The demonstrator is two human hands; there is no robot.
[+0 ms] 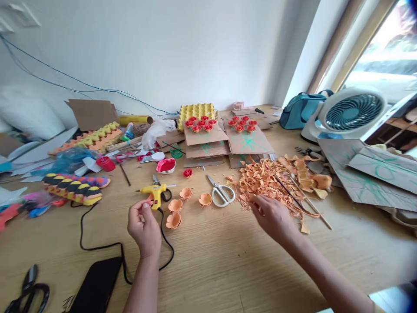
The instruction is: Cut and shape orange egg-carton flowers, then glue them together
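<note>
My left hand (143,224) is curled with the thumb pressed to the fingers, just in front of a yellow glue gun (155,193). Whatever it may hold is hidden. At the near edge of a pile of orange egg-carton scraps (263,178), my right hand (272,215) is closed, fingertips bent down; I cannot make out anything in it. Between the hands lie small orange carton cups cut like petals, one of them a cup (205,199) beside white-handled scissors (223,193). A red paper flower (188,173) rests behind the cups.
Red flowers stand on two cardboard pieces (249,141) near a yellow egg tray (197,111). A white fan (348,113) and teal bag (301,111) are at right. A phone (97,284), black scissors (31,289) and the black cord (100,248) lie at front left.
</note>
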